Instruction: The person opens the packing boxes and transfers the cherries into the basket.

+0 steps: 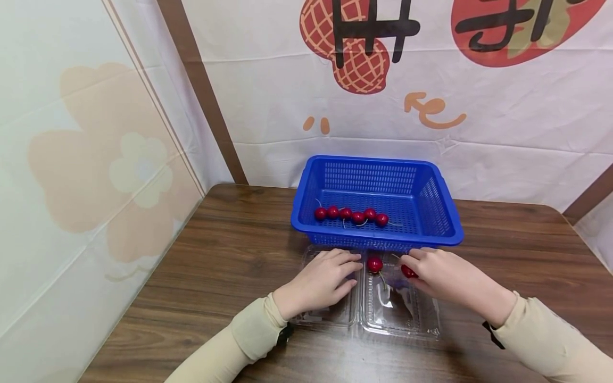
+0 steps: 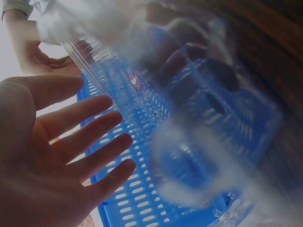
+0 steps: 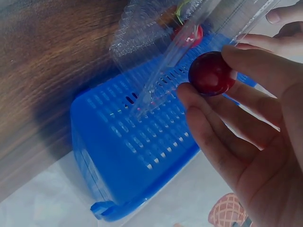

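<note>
Between thumb and fingers, my right hand [image 1: 442, 271] pinches a red cherry [image 3: 210, 74] over the right half of a clear plastic clamshell box [image 1: 388, 319]. Another cherry [image 1: 374, 264], with a green stem, lies in that half near its inner back corner. My left hand [image 1: 325, 279] is over the box's left half, its fingertips by the middle fold. In the left wrist view its fingers [image 2: 90, 130] are spread beside the clear plastic and hold nothing.
Just behind the box stands a blue slotted basket [image 1: 442, 213]. Several stemmed cherries [image 1: 357, 217] lie in a row along its front side. Under everything is a dark wood table [image 1: 230, 250], with a printed cloth [image 1: 268, 117] hanging behind it.
</note>
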`<state>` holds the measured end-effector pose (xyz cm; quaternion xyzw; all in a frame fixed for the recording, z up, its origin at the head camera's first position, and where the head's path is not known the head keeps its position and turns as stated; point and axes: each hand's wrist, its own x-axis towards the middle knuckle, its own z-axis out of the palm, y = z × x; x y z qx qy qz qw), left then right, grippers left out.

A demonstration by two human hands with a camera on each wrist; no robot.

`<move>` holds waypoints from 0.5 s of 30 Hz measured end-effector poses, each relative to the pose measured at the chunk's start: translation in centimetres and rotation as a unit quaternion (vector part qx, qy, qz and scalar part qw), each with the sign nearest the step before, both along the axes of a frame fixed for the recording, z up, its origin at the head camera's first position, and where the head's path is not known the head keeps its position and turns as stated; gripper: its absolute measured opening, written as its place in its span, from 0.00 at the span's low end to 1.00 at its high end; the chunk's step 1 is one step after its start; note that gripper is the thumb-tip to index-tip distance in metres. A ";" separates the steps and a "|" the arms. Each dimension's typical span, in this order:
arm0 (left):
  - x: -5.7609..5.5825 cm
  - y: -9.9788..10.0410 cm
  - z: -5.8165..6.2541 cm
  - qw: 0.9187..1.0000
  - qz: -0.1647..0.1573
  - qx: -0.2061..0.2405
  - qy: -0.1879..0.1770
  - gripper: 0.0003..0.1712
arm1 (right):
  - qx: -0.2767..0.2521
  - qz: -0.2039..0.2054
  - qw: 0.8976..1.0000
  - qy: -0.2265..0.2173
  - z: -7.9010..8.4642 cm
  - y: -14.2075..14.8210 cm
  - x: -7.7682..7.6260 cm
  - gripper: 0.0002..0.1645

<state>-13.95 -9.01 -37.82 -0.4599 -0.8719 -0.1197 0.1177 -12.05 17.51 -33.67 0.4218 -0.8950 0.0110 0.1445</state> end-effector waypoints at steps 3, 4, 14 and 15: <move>0.0 0.0 0.0 1.000 0.000 0.000 -0.001 0.19 | -0.002 -0.005 1.000 -0.004 0.2 0.1 0.1 0.10; 0.0 0.0 0.0 1.000 0.000 0.000 -0.002 0.19 | -0.004 -0.007 1.000 -0.005 0.3 0.2 0.1 0.11; 0.1 0.1 0.1 1.000 0.002 -0.005 -0.002 0.20 | -0.016 -0.003 1.000 0.025 1.3 0.6 0.6 0.13; 0.1 0.1 0.0 1.000 0.002 -0.006 -0.002 0.20 | -0.018 -0.003 0.999 0.028 1.3 0.6 0.7 0.13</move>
